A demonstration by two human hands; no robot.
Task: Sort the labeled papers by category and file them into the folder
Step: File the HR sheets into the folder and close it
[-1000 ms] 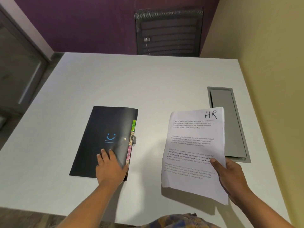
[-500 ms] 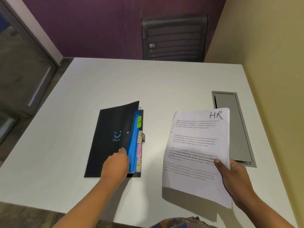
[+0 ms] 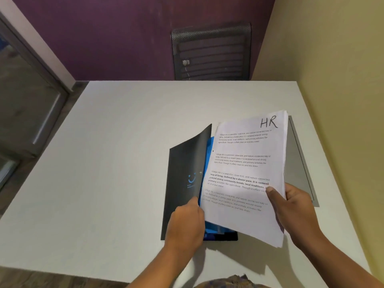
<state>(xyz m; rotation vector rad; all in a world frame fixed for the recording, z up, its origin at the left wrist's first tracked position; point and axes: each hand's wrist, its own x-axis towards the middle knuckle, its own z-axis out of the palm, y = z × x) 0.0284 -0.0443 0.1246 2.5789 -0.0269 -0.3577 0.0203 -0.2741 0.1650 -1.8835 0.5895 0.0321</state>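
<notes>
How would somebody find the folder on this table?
Start at the white table. Near its front right lies the folder, its cover lifted by the left hand. Unlike the white papers, it is black with a blue smiley.

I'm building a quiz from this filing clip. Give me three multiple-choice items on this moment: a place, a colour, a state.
1. Where is the HR paper stack? A in a drawer; B held over the folder; C in a tray.
2. The divider inside the folder is: A blue; B red; C yellow.
3. The folder's cover is: A shut flat; B raised open; C torn off.
Answers: B, the right hand holds it above the folder; A, blue shows beneath the cover; B, the left hand grips its raised edge.
</notes>
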